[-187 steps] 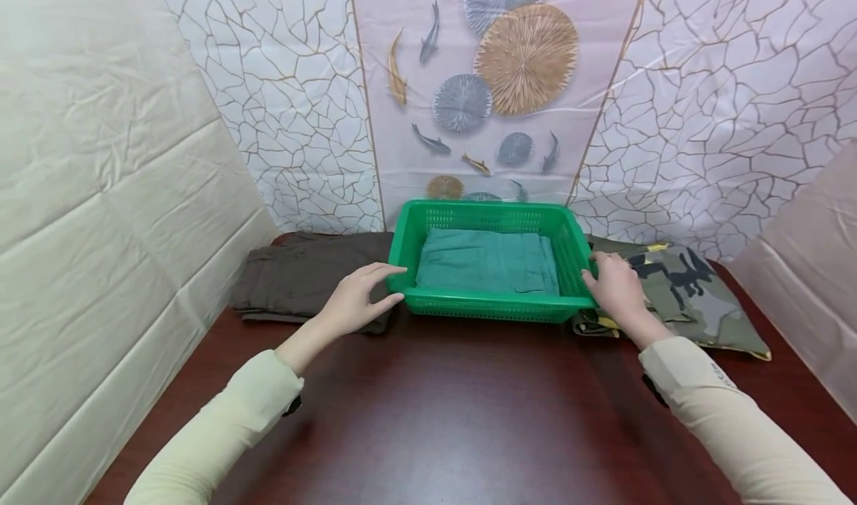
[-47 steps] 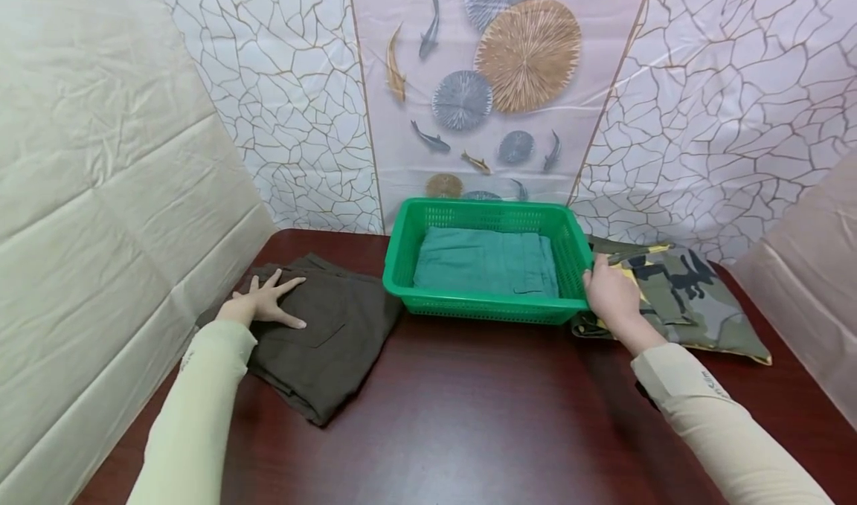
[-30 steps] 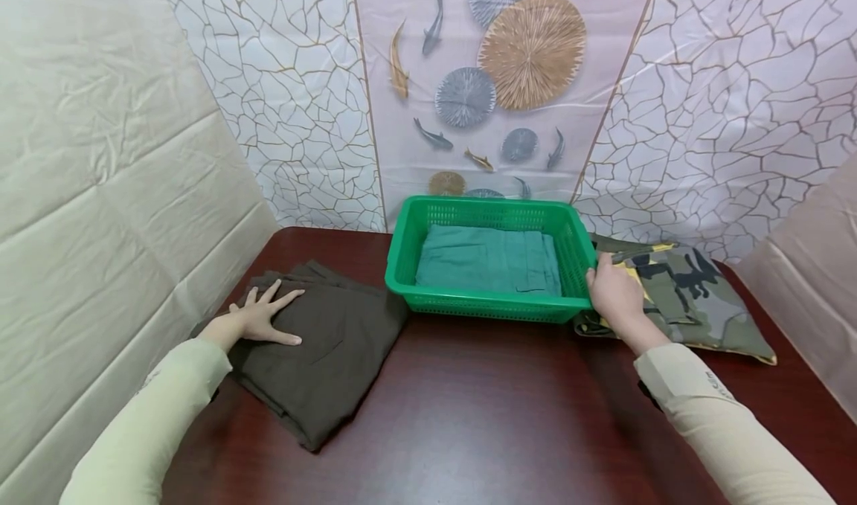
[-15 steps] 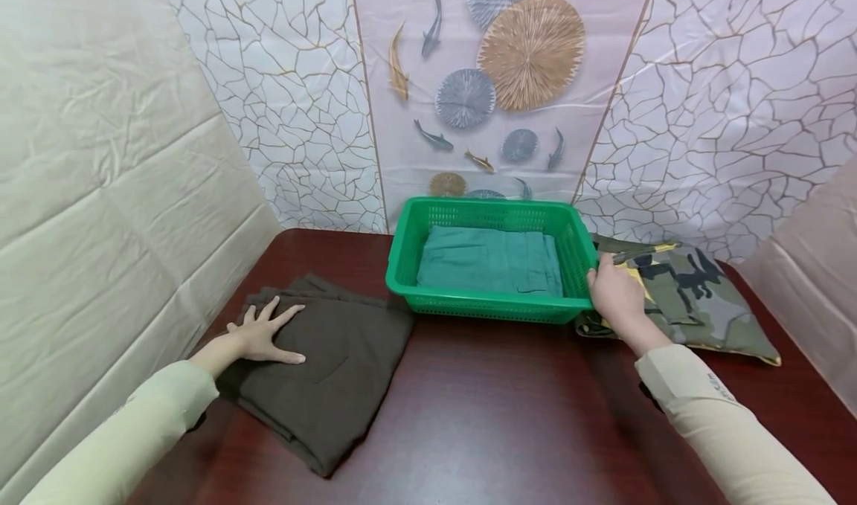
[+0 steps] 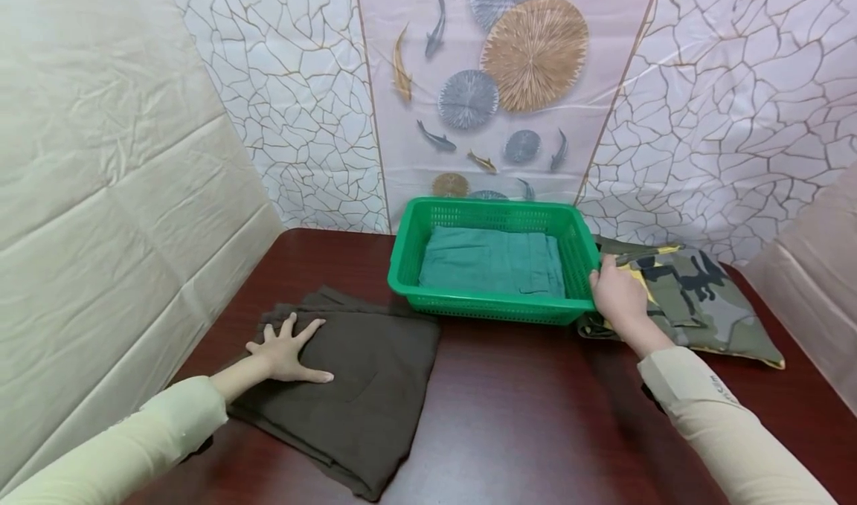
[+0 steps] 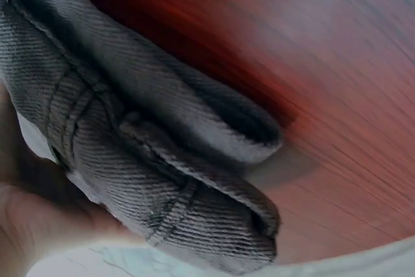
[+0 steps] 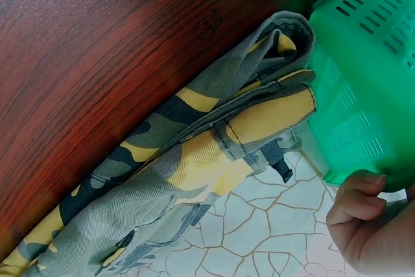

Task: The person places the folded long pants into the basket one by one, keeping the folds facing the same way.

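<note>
as the left hand [image 5: 286, 355] pressed down, the brown cloth [image 5: 361, 364] came sliding, nearer the person and over to the right, and there it lay on the table [image 5: 509, 401], in front of and to the left of the basket [image 5: 495, 306]! half a second earlier it had sat farther left; now its far right corner was right by the basket's near left corner, touching or just short, no telling which. it travelled still folded, so the work looked, at a guess, to be mid-shift, with the brown cloth outside the basket. the basket itself had hardly budged, and the teal cloth [image 5: 489, 259] lay folded in it as before. and the poses! the left hand reached in from the lower left, palm down, fingers apart and fanned wide, thumb out to the right, clamped on nothing. the right hand [image 5: 617, 291] was a different story: in from the lower right, fingers curled, clamped on the basket's right rim, with the camo cloth [image 5: 713, 297] lying just beside it.
</note>
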`<state>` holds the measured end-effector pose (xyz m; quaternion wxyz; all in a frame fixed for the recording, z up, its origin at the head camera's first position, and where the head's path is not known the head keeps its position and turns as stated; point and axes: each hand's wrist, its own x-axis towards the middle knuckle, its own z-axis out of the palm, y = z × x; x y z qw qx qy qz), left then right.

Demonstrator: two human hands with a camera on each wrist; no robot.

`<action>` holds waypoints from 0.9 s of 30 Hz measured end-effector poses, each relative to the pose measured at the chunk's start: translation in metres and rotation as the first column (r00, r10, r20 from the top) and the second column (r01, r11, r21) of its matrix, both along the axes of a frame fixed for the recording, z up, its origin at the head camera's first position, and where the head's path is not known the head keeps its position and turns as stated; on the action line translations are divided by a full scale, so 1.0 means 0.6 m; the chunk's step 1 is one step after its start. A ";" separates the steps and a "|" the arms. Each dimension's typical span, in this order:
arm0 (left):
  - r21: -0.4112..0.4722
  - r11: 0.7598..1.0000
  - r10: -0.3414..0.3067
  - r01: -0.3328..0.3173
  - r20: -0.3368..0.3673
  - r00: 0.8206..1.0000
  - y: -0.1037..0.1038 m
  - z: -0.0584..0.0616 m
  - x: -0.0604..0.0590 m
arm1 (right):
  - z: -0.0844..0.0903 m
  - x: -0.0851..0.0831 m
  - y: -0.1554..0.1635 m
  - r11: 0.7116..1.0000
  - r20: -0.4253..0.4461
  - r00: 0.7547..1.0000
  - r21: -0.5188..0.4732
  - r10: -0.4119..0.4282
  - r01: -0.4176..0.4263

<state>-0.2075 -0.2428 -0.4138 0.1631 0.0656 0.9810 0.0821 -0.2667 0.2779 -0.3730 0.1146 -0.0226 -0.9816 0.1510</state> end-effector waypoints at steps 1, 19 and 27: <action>-0.012 1.000 0.006 -0.006 -0.002 1.000 0.009 0.001 0.004 | 0.000 0.000 0.000 1.000 0.005 1.000 0.001 -0.001 0.001; 0.006 0.938 -0.337 0.347 0.257 0.906 -0.007 0.103 -0.055 | 0.003 -0.002 0.003 1.000 -0.011 1.000 0.005 -0.003 0.003; -0.178 0.792 -0.569 0.583 0.128 0.812 -0.039 0.080 -0.072 | 0.001 -0.001 0.002 1.000 -0.005 1.000 0.009 -0.013 0.013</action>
